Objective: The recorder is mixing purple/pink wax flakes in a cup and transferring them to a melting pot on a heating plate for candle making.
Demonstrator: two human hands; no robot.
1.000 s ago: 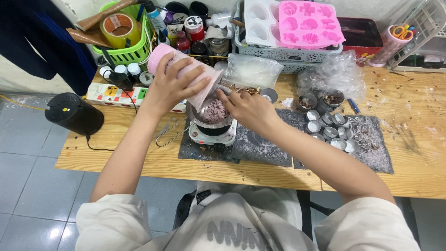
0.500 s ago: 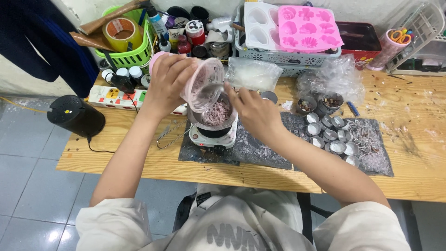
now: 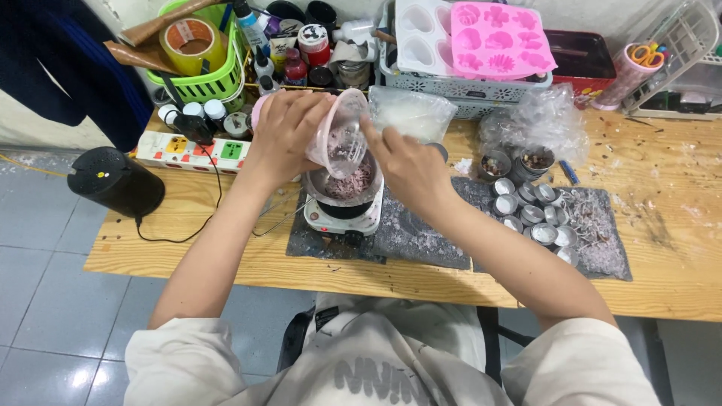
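My left hand (image 3: 282,139) grips a pink translucent plastic cup (image 3: 340,135), tipped on its side with the mouth toward me over a metal pot (image 3: 322,184). The pot holds pinkish-purple flakes (image 3: 352,182) and sits on a small white electric hot plate (image 3: 342,218). My right hand (image 3: 402,169) is at the cup's mouth, fingers reaching inside; whether it holds a small tool is hidden. A few flakes cling inside the cup.
Several small metal tins (image 3: 534,214) lie on a dark mat (image 3: 421,237) to the right. A pink silicone mould (image 3: 500,37), white mould, green basket with tape (image 3: 195,56), bottles, power strip (image 3: 192,150), black speaker (image 3: 113,184) and plastic bags (image 3: 538,120) crowd the wooden table's back.
The cup has turned from pouring downward to lying on its side with its mouth toward me. My right hand rose from the pot's rim to the cup's mouth.
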